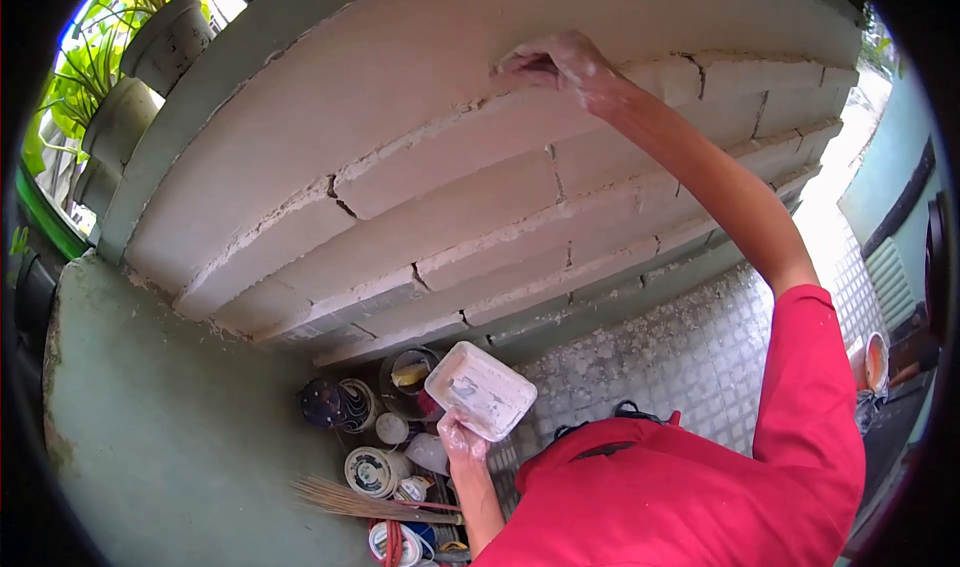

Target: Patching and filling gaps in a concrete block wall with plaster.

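Tiled floor (640, 387) near, buckets (372, 472) at left; beyond, pale wall (400, 67), stepped and cracked; potted plants (170, 42) past it. Tray (487, 392) gripped at its near edge by left hand (463, 437), well apart from right hand (562, 65); rectangular, whitish, smeared inside. Right fingers curled at wall, residue-coated; whether holding anything, cannot tell
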{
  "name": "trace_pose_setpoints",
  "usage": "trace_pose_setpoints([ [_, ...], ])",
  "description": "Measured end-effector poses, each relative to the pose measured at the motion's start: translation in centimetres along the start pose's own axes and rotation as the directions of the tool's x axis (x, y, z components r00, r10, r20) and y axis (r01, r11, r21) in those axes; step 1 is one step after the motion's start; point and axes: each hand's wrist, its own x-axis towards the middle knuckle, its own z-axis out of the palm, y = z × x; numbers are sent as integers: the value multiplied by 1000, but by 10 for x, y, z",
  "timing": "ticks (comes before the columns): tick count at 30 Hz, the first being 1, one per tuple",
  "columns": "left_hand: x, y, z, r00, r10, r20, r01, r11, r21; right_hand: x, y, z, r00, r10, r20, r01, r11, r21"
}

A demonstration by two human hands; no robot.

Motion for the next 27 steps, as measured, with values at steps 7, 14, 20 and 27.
trace_pose_setpoints([
  [7,5,3,14,1000,6,-30,-5,999,34,-12,-13,-4,965,-131,227,196,936,-292],
  [14,9,9,5,999,25,-30,-23,998,55,-20,-2,-121,769,-533,354,188,-341,-921],
  [20,21,21,1,999,24,-37,-22,997,70,-16,27,-133,473,-529,705,-492,-822,-287],
  [27,18,39,-10,998,55,-31,-52,995,87,23,81,-60,399,-722,565,-287,-684,-671],
])
